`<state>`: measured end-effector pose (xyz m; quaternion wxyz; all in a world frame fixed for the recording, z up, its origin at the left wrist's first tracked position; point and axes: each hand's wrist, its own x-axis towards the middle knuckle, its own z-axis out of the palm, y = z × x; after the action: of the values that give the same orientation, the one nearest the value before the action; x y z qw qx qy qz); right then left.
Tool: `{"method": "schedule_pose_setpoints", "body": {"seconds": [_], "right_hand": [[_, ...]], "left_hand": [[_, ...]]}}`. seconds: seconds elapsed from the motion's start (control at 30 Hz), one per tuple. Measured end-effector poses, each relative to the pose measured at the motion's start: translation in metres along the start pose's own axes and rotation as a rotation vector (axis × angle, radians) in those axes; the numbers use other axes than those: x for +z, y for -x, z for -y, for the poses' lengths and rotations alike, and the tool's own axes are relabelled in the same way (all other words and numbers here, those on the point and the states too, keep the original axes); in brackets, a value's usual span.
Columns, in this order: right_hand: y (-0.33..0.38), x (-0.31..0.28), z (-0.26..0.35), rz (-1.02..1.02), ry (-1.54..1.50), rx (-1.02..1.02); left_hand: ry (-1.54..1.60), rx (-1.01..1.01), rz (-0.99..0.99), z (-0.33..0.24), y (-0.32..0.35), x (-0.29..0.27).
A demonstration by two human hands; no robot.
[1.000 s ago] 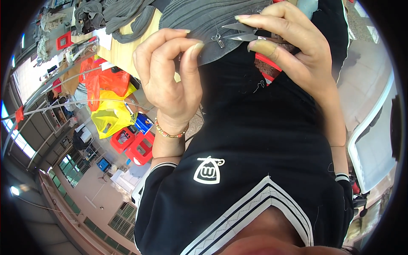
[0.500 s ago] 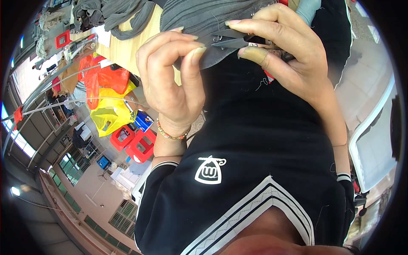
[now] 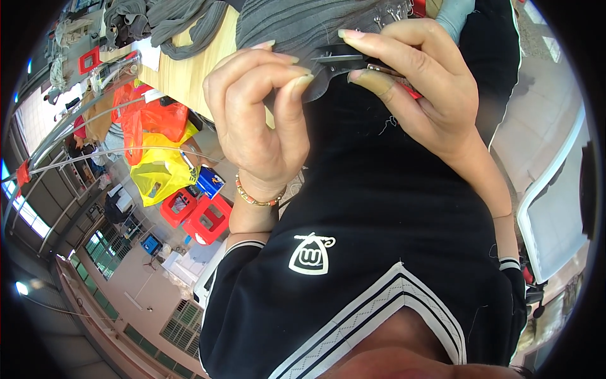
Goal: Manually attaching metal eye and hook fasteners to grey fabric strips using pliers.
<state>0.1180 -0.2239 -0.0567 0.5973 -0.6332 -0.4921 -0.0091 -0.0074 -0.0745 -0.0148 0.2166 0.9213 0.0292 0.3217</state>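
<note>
Head view: left hand (image 3: 265, 120) pinches the soft, light grey ribbed knit fabric (image 3: 297, 25) at its edge, while right hand (image 3: 423, 88) grips small, rigid black-bladed snips (image 3: 344, 58).

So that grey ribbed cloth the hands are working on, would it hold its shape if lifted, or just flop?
The grey cloth probably flops: it drapes in soft folds over the wooden table. It looks light, since the left hand lifts an edge with a fingertip pinch. The ribbed knit likely stretches, and may snag on the small snips in the right hand.
</note>
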Motion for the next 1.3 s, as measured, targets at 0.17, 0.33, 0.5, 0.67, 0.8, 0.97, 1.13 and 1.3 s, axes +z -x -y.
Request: {"method": "schedule_pose_setpoints", "body": {"seconds": [0.17, 0.33, 0.5, 0.67, 0.8, 0.97, 1.13, 1.3], "right_hand": [[-0.001, 0.0, -0.004, 0.03, 0.096, -0.145], [-0.004, -0.003, -0.003, 0.055, 0.134, -0.181], [-0.006, -0.006, 0.005, 0.073, 0.071, -0.142], [-0.016, -0.013, 0.018, 0.19, -0.026, 0.015], [-0.039, -0.027, 0.035, 0.357, 0.04, 0.148], [-0.051, -0.029, 0.044, 0.485, 0.131, 0.298], [-0.046, -0.018, 0.037, 0.381, 0.109, 0.129], [-0.049, -0.018, 0.038, 0.382, 0.153, 0.096]], "left_hand": [[0.033, -0.022, -0.025, -0.001, 0.002, 0.001], [0.085, -0.052, -0.056, 0.001, 0.005, 0.003], [0.211, -0.12, -0.114, 0.002, 0.011, 0.004], [0.403, -0.272, -0.146, 0.002, 0.014, 0.005], [0.509, -0.337, -0.162, 0.001, 0.013, 0.007], [0.66, -0.425, -0.2, -0.002, 0.011, 0.006], [0.727, -0.475, -0.199, -0.003, 0.009, 0.005], [0.697, -0.465, -0.216, -0.001, 0.008, 0.006]]}}
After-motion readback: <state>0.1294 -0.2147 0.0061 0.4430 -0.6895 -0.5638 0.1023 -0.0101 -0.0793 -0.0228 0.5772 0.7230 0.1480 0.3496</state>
